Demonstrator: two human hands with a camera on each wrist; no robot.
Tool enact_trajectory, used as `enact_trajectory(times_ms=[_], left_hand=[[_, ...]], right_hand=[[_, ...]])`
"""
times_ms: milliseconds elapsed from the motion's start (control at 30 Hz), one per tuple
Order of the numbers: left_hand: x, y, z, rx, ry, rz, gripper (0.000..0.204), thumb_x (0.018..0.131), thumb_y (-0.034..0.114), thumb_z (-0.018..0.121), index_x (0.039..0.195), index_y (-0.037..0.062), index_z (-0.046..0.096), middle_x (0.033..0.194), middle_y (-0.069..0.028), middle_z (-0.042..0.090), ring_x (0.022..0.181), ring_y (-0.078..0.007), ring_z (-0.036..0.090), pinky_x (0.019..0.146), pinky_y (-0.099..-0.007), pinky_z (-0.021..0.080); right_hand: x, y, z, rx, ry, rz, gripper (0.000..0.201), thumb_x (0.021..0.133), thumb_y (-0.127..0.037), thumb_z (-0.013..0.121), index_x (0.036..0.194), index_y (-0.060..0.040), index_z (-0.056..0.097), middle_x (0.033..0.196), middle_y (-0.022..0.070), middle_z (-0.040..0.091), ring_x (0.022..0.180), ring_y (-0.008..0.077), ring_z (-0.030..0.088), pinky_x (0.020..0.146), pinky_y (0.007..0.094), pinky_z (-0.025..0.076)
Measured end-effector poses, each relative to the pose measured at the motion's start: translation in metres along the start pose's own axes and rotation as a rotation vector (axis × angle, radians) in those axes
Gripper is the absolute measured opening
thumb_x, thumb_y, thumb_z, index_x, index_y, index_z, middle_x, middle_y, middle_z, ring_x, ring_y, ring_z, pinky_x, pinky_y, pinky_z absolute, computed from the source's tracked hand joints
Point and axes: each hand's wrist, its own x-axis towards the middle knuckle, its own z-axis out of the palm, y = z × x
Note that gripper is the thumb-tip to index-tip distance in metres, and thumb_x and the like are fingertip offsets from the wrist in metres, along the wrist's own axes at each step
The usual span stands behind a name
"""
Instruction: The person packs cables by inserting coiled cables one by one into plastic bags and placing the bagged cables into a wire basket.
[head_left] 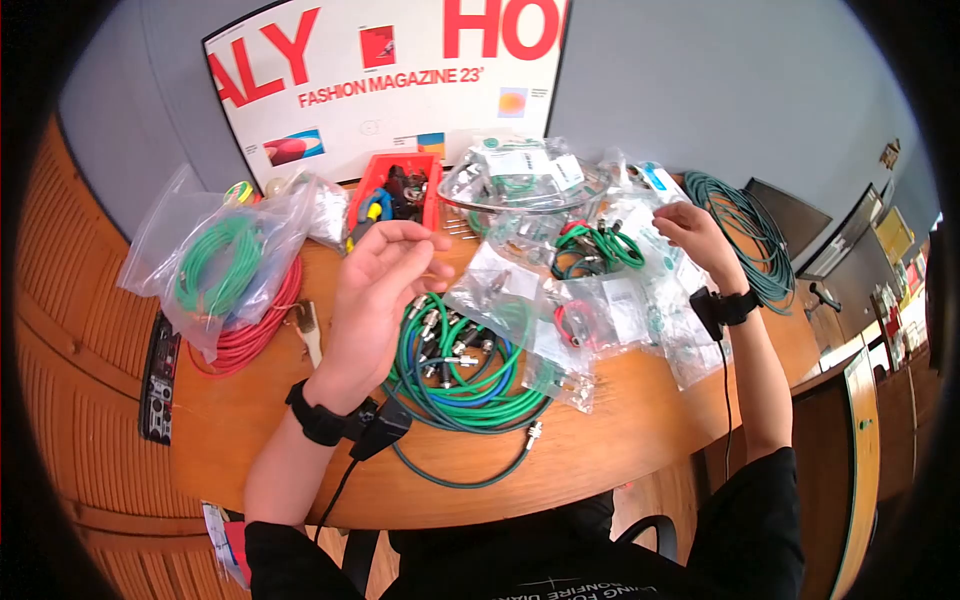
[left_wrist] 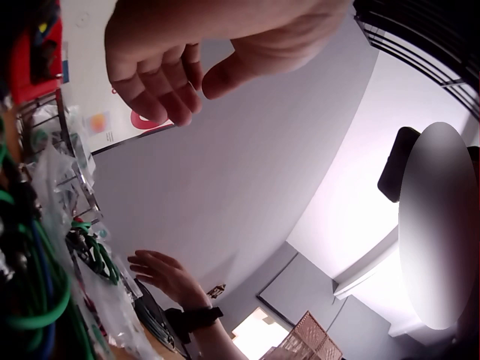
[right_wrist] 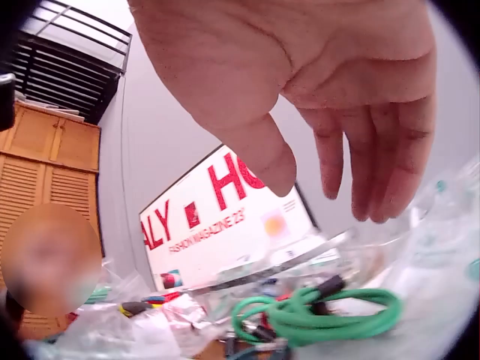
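Note:
Both hands are raised over the wooden table, holding nothing. My left hand (head_left: 375, 290) has loosely bent fingers and hovers beside a large coil of green and blue cables (head_left: 480, 412) with metal connectors. One dark cable end with a silver connector (head_left: 534, 432) loops out toward the table's front edge. My right hand (head_left: 700, 245) hangs above the clear plastic bags (head_left: 690, 340) on the right, its fingers relaxed and slightly bent. In the right wrist view, a small green cable coil (right_wrist: 337, 319) with black connectors lies below that hand.
At left lie a bagged green cable (head_left: 215, 265), a red cable coil (head_left: 245, 345) and a brush (head_left: 307, 325). Behind are a red tool bin (head_left: 435, 195), a wire basket of bags (head_left: 525, 205) and a monitor (head_left: 350, 90). A dark green cable coil (head_left: 755, 245) sits at right.

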Motion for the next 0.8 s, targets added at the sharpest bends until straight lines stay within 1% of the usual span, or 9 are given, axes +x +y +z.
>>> enact_trajectory(times_ms=[200,300,333,400,567,633,667,733,800], left_hand=[[-0.005,0.003,0.011,0.009,-0.031,-0.037,0.014,0.095,0.011,0.053,0.108,0.0043,0.051,0.1,-0.0064,0.059,0.082,-0.0126,0.059,0.076,-0.0283,0.046],[-0.004,0.001,0.011,0.047,-0.031,-0.053,0.014,0.095,0.01,0.054,0.108,0.0039,0.051,0.1,-0.0066,0.059,0.082,-0.0125,0.059,0.074,-0.0275,0.046],[-0.004,0.0,0.012,0.049,-0.036,-0.055,0.014,0.095,0.01,0.054,0.108,0.0039,0.051,0.1,-0.0066,0.059,0.082,-0.0125,0.059,0.074,-0.0275,0.046],[-0.004,-0.001,0.012,0.044,-0.038,-0.059,0.015,0.095,0.01,0.054,0.108,0.0037,0.051,0.1,-0.0067,0.059,0.081,-0.0125,0.059,0.074,-0.027,0.046],[-0.004,-0.004,0.009,0.039,-0.052,-0.048,0.013,0.096,0.011,0.054,0.108,0.0046,0.052,0.101,-0.0077,0.062,0.081,-0.0128,0.06,0.074,-0.0264,0.046],[-0.005,-0.003,0.01,0.042,-0.052,-0.05,0.013,0.096,0.011,0.054,0.107,0.0047,0.052,0.101,-0.0076,0.062,0.081,-0.0127,0.06,0.074,-0.0262,0.046],[-0.005,-0.002,0.011,0.046,-0.055,-0.053,0.014,0.095,0.011,0.054,0.107,0.0044,0.052,0.101,-0.0072,0.061,0.081,-0.0125,0.06,0.074,-0.0264,0.046],[-0.006,0.0,0.013,0.05,-0.059,-0.055,0.014,0.095,0.011,0.054,0.107,0.0042,0.052,0.1,-0.0068,0.059,0.081,-0.0124,0.059,0.074,-0.0266,0.046],[-0.006,0.001,0.012,0.059,-0.057,-0.067,0.014,0.095,0.011,0.054,0.107,0.0041,0.052,0.1,-0.0067,0.059,0.08,-0.0123,0.059,0.074,-0.0267,0.046]], right_hand=[[-0.04,0.09,-0.059,-0.341,0.05,0.166,0.043,0.083,-0.027,0.068,0.111,0.0053,0.06,0.098,0.0146,0.067,0.088,0.0213,0.065,0.078,0.0308,0.051],[-0.063,0.12,-0.062,-0.647,0.187,0.246,0.068,0.074,-0.039,0.074,0.122,0.0041,0.052,0.105,0.0188,0.064,0.093,0.0245,0.063,0.079,0.0327,0.05],[-0.068,0.115,-0.061,-0.645,0.191,0.25,0.068,0.074,-0.039,0.074,0.122,0.0041,0.052,0.105,0.0188,0.064,0.093,0.0245,0.063,0.079,0.0327,0.05],[-0.077,0.105,-0.06,-0.531,0.056,0.46,0.061,0.076,-0.035,0.075,0.12,0.0018,0.055,0.095,0.0111,0.063,0.086,0.0207,0.061,0.077,0.0292,0.049],[-0.072,0.134,-0.066,-0.335,-0.003,0.482,0.054,0.076,-0.03,0.076,0.118,-0.0004,0.058,0.093,0.0092,0.062,0.084,0.0199,0.059,0.077,0.0298,0.048],[-0.074,0.135,-0.06,-0.436,0.198,0.171,0.046,0.076,-0.026,0.076,0.111,-0.0004,0.059,0.096,0.0081,0.062,0.089,0.02,0.058,0.08,0.03,0.047],[-0.075,0.135,-0.058,-0.434,0.198,0.17,0.046,0.076,-0.026,0.076,0.111,-0.0004,0.059,0.096,0.0081,0.062,0.089,0.02,0.058,0.08,0.03,0.047],[-0.076,0.134,-0.053,-0.494,0.172,-0.017,0.036,0.077,-0.019,0.075,0.104,-0.001,0.062,0.101,0.0082,0.062,0.095,0.0211,0.057,0.083,0.0312,0.046],[-0.084,0.077,-0.043,-0.416,0.095,-0.082,0.032,0.077,-0.017,0.075,0.102,-0.0018,0.063,0.102,0.0089,0.062,0.097,0.0219,0.057,0.084,0.0326,0.046]])
